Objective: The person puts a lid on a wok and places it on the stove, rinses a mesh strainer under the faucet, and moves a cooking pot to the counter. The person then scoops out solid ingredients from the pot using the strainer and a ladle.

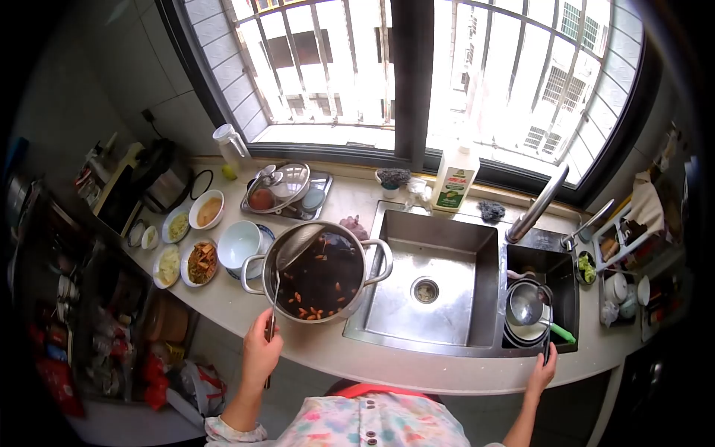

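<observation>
My left hand is closed round the handle of a skimmer. The skimmer's mesh head lies in a steel pot of dark liquid, where small orange-brown pieces float. At the right, my right hand holds the dark handle of a pan, at the front edge of the small sink. Inside that sink are stacked bowls and a small metal strainer or ladle, beside a green handle. What lies under them is partly hidden.
The large sink lies between my hands, with a faucet behind. Bowls of food and a white bowl stand left of the pot. Behind it is a tray with a basket. A white bottle stands by the window.
</observation>
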